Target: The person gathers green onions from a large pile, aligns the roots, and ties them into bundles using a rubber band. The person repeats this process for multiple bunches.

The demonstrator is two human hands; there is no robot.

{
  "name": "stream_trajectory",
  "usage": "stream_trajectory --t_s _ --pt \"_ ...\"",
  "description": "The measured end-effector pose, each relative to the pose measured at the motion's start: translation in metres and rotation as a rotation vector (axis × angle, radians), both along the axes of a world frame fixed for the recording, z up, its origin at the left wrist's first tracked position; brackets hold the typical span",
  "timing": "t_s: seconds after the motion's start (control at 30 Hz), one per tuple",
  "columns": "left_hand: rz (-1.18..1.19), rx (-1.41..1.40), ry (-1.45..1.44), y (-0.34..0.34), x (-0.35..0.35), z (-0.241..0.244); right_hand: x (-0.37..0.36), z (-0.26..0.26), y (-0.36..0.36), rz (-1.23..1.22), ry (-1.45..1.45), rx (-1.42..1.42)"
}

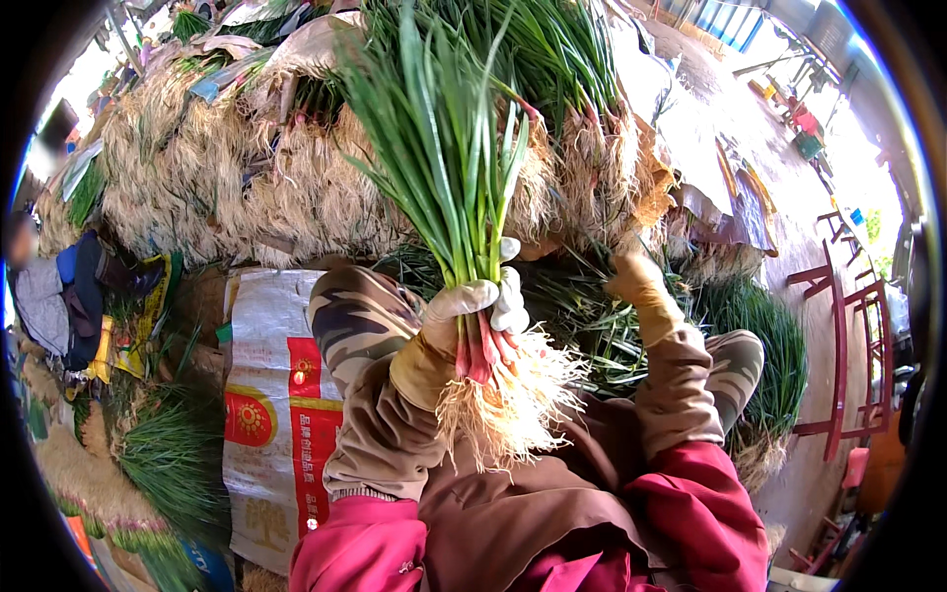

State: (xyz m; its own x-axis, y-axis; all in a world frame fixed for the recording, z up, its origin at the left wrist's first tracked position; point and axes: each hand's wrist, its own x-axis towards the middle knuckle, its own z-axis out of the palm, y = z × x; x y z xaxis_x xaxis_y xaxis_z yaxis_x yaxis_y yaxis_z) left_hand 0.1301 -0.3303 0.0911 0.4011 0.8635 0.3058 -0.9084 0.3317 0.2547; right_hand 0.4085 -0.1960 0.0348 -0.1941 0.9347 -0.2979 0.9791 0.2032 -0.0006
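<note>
My left hand (467, 300), in a pale glove, is wrapped around a bunch of green onions (473, 248). The bunch stands over my lap with its long green leaves pointing away from me. Its reddish stalk bases (484, 354) and pale stringy roots (510, 414) hang below my grip. My right hand (638, 281), also gloved, is to the right over loose green leaves (599, 325), close to the front of the onion pile. Motion blurs it, and its fingertips are hard to make out.
A long heap of onions (244, 170) with roots facing me runs across the front. A white and red printed sack (259, 473) lies left of my knee. More onions (762, 348) lie at right, near red metal frames (836, 348). Another person (52, 296) sits at far left.
</note>
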Motion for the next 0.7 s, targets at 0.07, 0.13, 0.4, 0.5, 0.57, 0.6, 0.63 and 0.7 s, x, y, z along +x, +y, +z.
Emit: stream_trajectory --t_s 0.07,0.13,0.4,0.5,0.57,0.6,0.63,0.7 --pt "0.062 -0.017 0.046 0.003 0.001 -0.001 -0.043 0.060 0.004 0.111 0.411 0.375" --pt "0.099 -0.085 0.079 0.004 0.007 -0.002 -0.093 0.102 0.020 0.128 0.810 0.575" --pt "0.103 -0.147 0.160 0.012 0.003 -0.018 -0.132 0.121 0.111 0.120 0.605 0.703" --pt "0.116 -0.150 0.106 0.013 0.007 -0.025 -0.096 0.146 0.044 0.004 0.894 0.793" --pt "0.177 -0.168 0.182 0.014 0.011 -0.025 -0.082 0.131 -0.008 0.110 1.335 0.457" --pt "0.236 -0.168 0.236 0.015 0.016 -0.024 -0.075 0.112 -0.033 0.050 1.342 0.300" --pt "0.228 -0.295 0.167 0.016 0.024 -0.017 -0.070 0.098 -0.053 0.201 1.120 0.404" --pt "0.167 -0.247 0.075 0.021 0.029 -0.027 -0.078 0.078 -0.096 0.303 1.101 0.418"
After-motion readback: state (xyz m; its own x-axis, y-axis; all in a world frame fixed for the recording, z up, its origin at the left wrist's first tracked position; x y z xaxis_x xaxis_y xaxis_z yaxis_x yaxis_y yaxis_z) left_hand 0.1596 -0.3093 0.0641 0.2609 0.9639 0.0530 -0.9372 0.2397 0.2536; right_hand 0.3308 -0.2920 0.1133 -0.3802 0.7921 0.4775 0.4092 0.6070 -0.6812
